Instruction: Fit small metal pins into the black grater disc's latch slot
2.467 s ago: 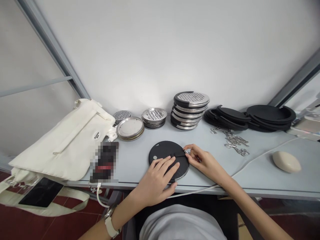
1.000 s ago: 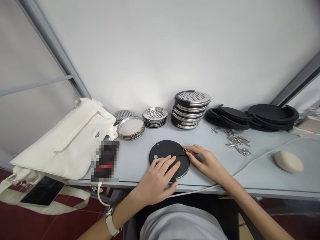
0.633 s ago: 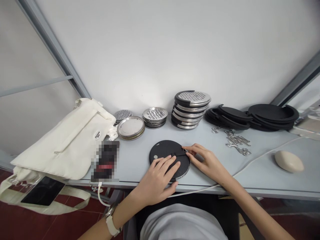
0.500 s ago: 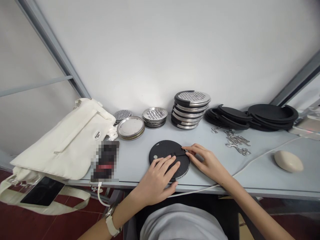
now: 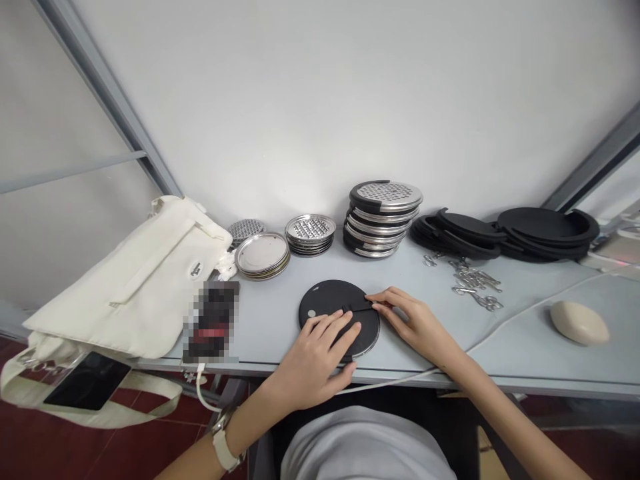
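Note:
A round black disc (image 5: 320, 300) with a pale dot near its left side lies on the table's front part. Over its lower half rests my left hand (image 5: 320, 360), fingers spread and flat on top, thumb at the near rim. My right hand (image 5: 405, 317) is pinched at the disc's right edge, thumb and index finger around a small metal piece, mostly hidden by the fingertips. A thin dark strip runs across the disc towards this pinch. Several loose metal hooks (image 5: 475, 277) lie to the right.
Behind stand a tall stack of perforated metal discs with black covers (image 5: 384, 220), lower metal stacks (image 5: 310, 230), plain metal lids (image 5: 263, 253) and black covers (image 5: 545, 230). A white bag (image 5: 135, 280) and phone (image 5: 213, 323) are left; a cable (image 5: 500, 325) and cream rounded object (image 5: 580, 323) right.
My right fingertips have shifted very slightly, and the small metal piece between them shows less than before. My left hand stays in place on the disc.

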Available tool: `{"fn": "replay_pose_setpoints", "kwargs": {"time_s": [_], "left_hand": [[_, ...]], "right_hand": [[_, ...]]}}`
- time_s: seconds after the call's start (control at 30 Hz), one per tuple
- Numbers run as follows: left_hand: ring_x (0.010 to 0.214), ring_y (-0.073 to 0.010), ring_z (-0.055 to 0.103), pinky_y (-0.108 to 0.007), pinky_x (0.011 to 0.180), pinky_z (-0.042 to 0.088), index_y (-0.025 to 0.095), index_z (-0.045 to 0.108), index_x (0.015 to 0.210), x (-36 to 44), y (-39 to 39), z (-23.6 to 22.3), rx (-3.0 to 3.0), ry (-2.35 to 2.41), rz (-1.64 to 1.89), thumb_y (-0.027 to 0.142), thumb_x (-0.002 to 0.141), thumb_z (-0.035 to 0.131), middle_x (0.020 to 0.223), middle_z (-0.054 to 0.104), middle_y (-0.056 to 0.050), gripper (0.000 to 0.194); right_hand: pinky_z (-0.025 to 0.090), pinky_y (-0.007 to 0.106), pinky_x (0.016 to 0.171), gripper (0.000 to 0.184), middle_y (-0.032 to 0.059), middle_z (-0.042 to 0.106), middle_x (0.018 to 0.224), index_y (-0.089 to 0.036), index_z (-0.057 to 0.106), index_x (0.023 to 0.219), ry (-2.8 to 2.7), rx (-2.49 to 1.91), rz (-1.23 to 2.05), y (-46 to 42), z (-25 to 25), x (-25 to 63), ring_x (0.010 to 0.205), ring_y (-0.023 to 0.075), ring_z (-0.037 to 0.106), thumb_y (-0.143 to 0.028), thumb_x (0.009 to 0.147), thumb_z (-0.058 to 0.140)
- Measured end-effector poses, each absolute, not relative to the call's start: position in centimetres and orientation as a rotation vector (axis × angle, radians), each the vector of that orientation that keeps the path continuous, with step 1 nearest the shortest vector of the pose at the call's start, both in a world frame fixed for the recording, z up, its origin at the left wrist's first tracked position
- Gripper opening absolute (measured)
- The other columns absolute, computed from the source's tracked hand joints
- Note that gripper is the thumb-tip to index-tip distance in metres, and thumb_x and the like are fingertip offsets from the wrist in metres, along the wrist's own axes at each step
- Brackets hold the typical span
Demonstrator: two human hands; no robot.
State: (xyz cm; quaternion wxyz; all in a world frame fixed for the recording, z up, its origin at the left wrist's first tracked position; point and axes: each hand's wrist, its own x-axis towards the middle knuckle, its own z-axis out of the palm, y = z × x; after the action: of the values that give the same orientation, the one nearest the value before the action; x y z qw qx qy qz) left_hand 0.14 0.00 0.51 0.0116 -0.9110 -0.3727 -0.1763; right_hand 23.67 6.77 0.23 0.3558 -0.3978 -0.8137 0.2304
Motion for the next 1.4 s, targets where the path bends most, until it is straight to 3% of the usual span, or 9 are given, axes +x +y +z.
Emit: {"fn": "replay_pose_setpoints", "kwargs": {"time_s": [0.47,0.77,0.93,1.07,1.2,1.4], "left_hand": [[0.139,-0.0250,0.031,-0.044,0.109,0.032,0.015,0.038,0.143,0.1,0.0,0.4,-2.837,-1.159,-0.546,0.031,0.093,0.048,0.148,0.040,-0.012,0.054],[0.139,-0.0252,0.032,-0.045,0.109,0.033,0.015,0.039,0.143,0.1,-0.1,0.5,-2.839,-1.157,-0.549,0.032,0.094,0.047,0.148,0.041,-0.012,0.053],[0.139,-0.0252,0.031,-0.045,0.109,0.032,0.014,0.038,0.144,0.1,0.0,0.5,-2.844,-1.165,-0.542,0.032,0.094,0.047,0.149,0.039,-0.012,0.053],[0.140,-0.0253,0.030,-0.045,0.109,0.032,0.014,0.038,0.144,0.1,0.0,0.5,-2.853,-1.164,-0.538,0.031,0.094,0.047,0.149,0.039,-0.012,0.054],[0.139,-0.0252,0.031,-0.045,0.109,0.032,0.014,0.039,0.143,0.2,0.0,0.5,-2.850,-1.169,-0.552,0.031,0.094,0.046,0.149,0.040,-0.012,0.053],[0.139,-0.0253,0.032,-0.045,0.109,0.033,0.015,0.039,0.143,0.2,0.0,0.6,-2.847,-1.168,-0.560,0.032,0.094,0.047,0.148,0.041,-0.012,0.053]], "right_hand": [[0.050,0.036,0.089,0.028,0.0078,0.066,0.110,-0.023,0.059,0.119,-2.014,-1.039,0.597,6.8,-0.1,23.6,0.098,0.0208,0.064,-0.021,0.097,0.043],[0.052,0.036,0.085,0.025,0.0085,0.063,0.110,-0.025,0.060,0.115,-1.957,-1.061,0.577,7.0,-0.7,23.8,0.097,0.0215,0.064,-0.022,0.097,0.042],[0.049,0.037,0.085,0.018,0.0081,0.063,0.100,-0.023,0.062,0.099,-1.981,-1.042,0.543,7.1,-0.5,23.8,0.096,0.0227,0.061,-0.025,0.096,0.045],[0.047,0.035,0.083,0.016,0.0060,0.062,0.094,-0.022,0.057,0.097,-1.978,-1.066,0.566,6.9,-0.1,23.7,0.090,0.0211,0.060,-0.027,0.098,0.042],[0.046,0.031,0.074,0.019,0.0017,0.060,0.082,-0.023,0.053,0.090,-1.991,-1.117,0.659,6.5,0.5,23.5,0.075,0.0177,0.057,-0.032,0.099,0.040],[0.043,0.028,0.059,0.023,-0.0032,0.048,0.062,-0.023,0.054,0.096,-1.980,-1.204,0.717,6.4,0.5,23.5,0.057,0.0157,0.048,-0.040,0.099,0.038]]}}
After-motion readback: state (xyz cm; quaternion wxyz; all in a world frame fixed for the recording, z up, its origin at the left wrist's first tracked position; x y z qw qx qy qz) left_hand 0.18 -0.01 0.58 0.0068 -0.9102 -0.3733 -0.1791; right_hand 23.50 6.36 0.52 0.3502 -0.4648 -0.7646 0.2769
